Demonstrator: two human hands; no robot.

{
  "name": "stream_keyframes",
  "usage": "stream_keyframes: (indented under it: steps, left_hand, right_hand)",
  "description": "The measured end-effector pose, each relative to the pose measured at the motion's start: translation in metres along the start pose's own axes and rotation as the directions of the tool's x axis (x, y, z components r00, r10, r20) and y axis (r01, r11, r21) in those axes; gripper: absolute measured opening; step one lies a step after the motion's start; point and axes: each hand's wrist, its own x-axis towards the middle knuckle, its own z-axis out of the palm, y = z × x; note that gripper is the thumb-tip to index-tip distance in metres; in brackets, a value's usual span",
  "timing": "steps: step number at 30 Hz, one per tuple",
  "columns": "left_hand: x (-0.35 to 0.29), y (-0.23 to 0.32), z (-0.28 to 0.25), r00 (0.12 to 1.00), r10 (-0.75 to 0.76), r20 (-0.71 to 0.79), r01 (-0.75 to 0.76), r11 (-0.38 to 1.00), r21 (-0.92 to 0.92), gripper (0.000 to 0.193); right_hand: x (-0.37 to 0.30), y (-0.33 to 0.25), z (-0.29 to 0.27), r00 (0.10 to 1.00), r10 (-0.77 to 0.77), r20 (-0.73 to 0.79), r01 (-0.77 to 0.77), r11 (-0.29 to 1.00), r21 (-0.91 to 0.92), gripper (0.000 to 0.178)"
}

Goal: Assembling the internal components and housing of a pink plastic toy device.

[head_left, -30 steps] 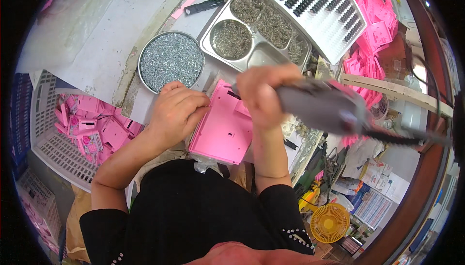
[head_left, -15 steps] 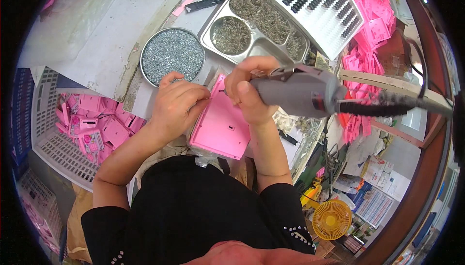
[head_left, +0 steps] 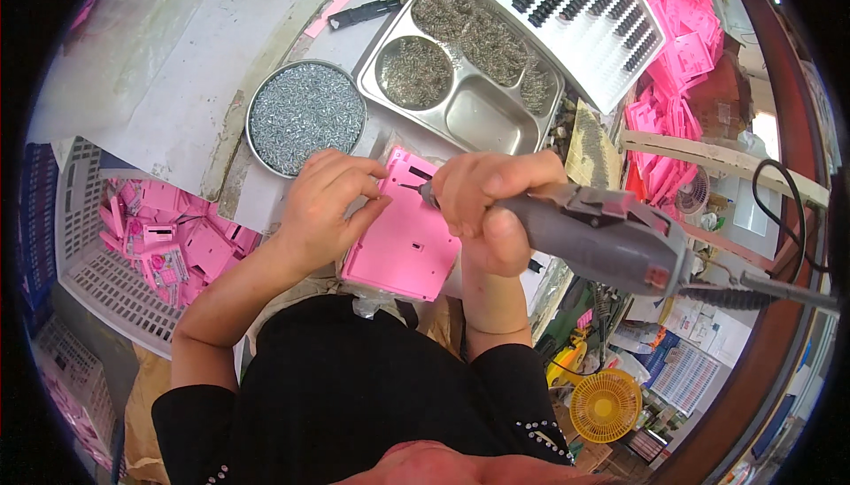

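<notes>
A pink plastic panel (head_left: 398,259) lies in front of me, with small holes and a dark slot near its far edge. My right hand (head_left: 487,201) is closed round a grey electric screwdriver (head_left: 593,241). The tool is tilted, its thin bit pointing left over the panel's upper part; whether the tip touches is unclear. At the panel's left edge is my left hand (head_left: 328,210), thumb and index finger drawn together in a pinch. Anything between those fingertips is too small to make out. A round metal bowl of small screws (head_left: 305,117) stands just beyond the left hand.
Beyond the panel sits a metal compartment tray (head_left: 491,117) with small springs. A white rack of black parts (head_left: 567,7) stands behind it. Pink parts fill a white basket (head_left: 133,286) at left and pile up (head_left: 677,51) at right. The screwdriver's cord (head_left: 739,294) runs off right.
My right hand and the screwdriver have moved right and toward me, uncovering a tray compartment and the panel's dark slot. My left hand has shifted slightly toward me, away from the screw bowl.
</notes>
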Motion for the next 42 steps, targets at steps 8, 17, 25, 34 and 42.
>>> stream_keyframes:
  steps: [8, 17, 25, 34, 42]
  left_hand:
    - [0.008, -0.004, 0.008, 0.995, 0.096, 0.002, -0.095, 0.987, -0.131, 0.027]
    - [0.002, 0.003, -0.001, 0.995, 0.099, 0.013, -0.098, 0.994, -0.046, 0.023]
    - [-0.002, 0.008, 0.0, 0.997, -0.08, 0.026, 0.083, 0.975, -0.207, 0.018]
    - [-0.004, 0.005, 0.0, 0.999, -0.001, 0.038, 0.007, 0.989, -0.15, 0.02]
    - [0.0, 0.006, -0.002, 0.993, 0.112, 0.039, -0.111, 0.993, -0.03, 0.025]
  right_hand:
    - [0.002, -0.007, 0.001, 1.0, -0.019, 0.011, 0.019, 1.0, -0.002, 0.028]
    - [-0.003, -0.01, 0.003, 0.999, -0.036, 0.022, 0.036, 0.999, -0.024, 0.028]
    - [-0.006, -0.008, 0.013, 0.997, -0.074, -0.005, 0.072, 0.989, -0.127, 0.025]
    - [-0.004, -0.014, 0.011, 0.996, -0.086, -0.005, 0.085, 0.989, -0.122, 0.027]
    - [-0.008, -0.013, 0.018, 0.999, -0.007, -0.053, 0.001, 0.994, -0.113, 0.028]
